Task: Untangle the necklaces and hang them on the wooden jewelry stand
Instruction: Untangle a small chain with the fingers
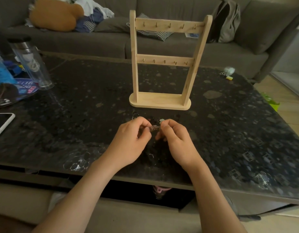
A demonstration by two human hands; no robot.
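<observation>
Head view: left hand [132, 140] and right hand [177, 142], close together, each pinch the necklace [154, 127] over the bench [78, 115], near the upright stand [164, 64].

A pale, blurred necklace strand [154, 127] is held level, just in front of the upright two-rail wooden jewelry stand [159, 100].

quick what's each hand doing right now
Left hand: fingers curled, pinching one end of the necklace.
Right hand: fingers curled, pinching its other end.
</observation>
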